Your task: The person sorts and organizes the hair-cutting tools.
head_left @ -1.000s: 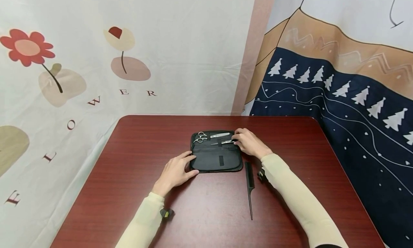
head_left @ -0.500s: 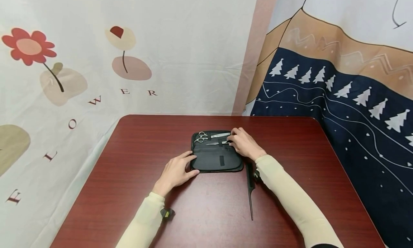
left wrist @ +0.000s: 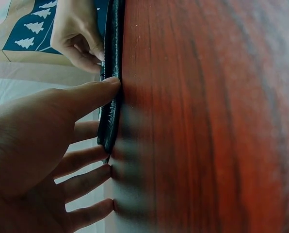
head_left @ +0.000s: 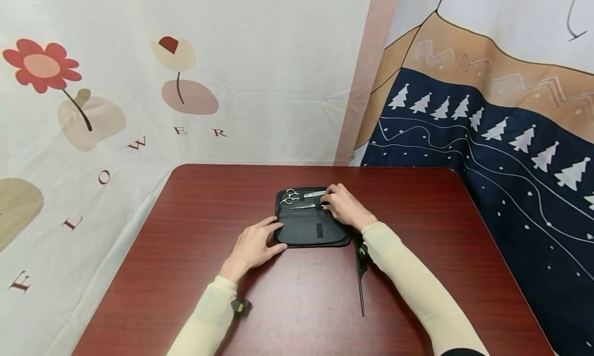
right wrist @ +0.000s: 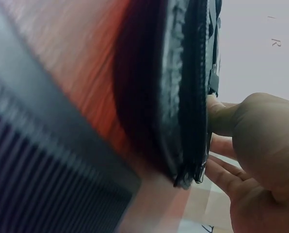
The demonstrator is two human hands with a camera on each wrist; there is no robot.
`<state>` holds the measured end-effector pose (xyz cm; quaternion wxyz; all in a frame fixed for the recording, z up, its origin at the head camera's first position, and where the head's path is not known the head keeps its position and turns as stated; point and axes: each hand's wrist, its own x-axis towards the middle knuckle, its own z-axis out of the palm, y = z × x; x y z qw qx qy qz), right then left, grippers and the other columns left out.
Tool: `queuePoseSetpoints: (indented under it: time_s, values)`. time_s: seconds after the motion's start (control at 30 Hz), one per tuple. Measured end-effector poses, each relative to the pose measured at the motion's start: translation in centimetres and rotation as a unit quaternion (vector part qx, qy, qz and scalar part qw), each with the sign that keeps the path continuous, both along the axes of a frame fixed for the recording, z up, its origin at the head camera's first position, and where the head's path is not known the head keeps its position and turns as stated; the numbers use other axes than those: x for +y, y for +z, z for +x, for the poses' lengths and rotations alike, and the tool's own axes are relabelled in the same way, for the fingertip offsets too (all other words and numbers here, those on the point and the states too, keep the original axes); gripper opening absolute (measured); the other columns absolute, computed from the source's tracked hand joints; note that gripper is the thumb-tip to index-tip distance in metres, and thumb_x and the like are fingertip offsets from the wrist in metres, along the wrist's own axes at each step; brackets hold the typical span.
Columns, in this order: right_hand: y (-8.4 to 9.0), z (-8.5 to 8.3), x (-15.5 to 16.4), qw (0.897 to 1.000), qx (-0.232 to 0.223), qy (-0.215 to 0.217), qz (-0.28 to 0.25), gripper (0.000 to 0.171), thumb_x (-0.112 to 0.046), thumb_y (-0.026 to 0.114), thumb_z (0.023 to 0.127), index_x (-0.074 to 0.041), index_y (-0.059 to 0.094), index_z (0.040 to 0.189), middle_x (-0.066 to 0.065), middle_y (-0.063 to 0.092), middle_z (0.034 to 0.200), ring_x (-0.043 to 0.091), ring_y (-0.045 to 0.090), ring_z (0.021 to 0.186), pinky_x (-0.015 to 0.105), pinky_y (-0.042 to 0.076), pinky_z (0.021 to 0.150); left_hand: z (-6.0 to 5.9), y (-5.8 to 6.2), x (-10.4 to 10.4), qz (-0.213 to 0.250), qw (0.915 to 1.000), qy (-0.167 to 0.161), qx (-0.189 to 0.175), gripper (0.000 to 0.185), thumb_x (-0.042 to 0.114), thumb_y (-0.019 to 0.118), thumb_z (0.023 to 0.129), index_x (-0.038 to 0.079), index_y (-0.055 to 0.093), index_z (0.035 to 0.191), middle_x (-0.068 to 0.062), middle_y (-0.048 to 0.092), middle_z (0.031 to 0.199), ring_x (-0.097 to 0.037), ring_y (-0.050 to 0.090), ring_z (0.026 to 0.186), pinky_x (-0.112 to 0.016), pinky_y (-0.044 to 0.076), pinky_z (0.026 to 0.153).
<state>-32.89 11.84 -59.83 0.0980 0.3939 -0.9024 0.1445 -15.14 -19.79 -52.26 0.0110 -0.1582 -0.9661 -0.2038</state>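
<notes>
A black zip case [head_left: 299,230] lies on the table, its inner face up. One pair of silver scissors [head_left: 291,197] sits in a loop near its far edge. Just below, a second pair of scissors [head_left: 301,207] points its blades left through another loop. My right hand [head_left: 347,207] pinches that second pair at its right end, where the fingers hide the handles. With thumb on the near edge and fingers spread at the left side, my left hand [head_left: 252,245] rests against the case. In the left wrist view its thumb touches the case rim [left wrist: 110,109].
A black rat-tail comb [head_left: 361,276] lies right of the case, partly under my right wrist; its teeth [right wrist: 47,165] fill the right wrist view's lower left. The red-brown table [head_left: 209,201] meets a printed curtain [head_left: 278,88] at the back.
My right hand has moved left, and the second scissors have slid left with it, their tips now farther past the loop. The left hand stays where it was.
</notes>
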Motion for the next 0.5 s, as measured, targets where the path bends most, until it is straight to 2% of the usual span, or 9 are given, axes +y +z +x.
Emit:
queuePoseSetpoints:
  time_s: [0.5]
  values:
    - [0.7,0.6,-1.3,0.999,-0.033,-0.027,0.019,0.021,-0.023,0.078,0.108,-0.014,0.085,0.125,0.010,0.075,0.129,0.030,0.065,0.116,0.043,0.059,0.104,0.0,-0.1,0.1,0.000,1.0000,0.001,0.005,0.060,0.039,0.089,0.096,0.012,0.075,0.148,-0.016,0.067,0.162,-0.045,0.072,0.138,-0.064,0.063,0.106]
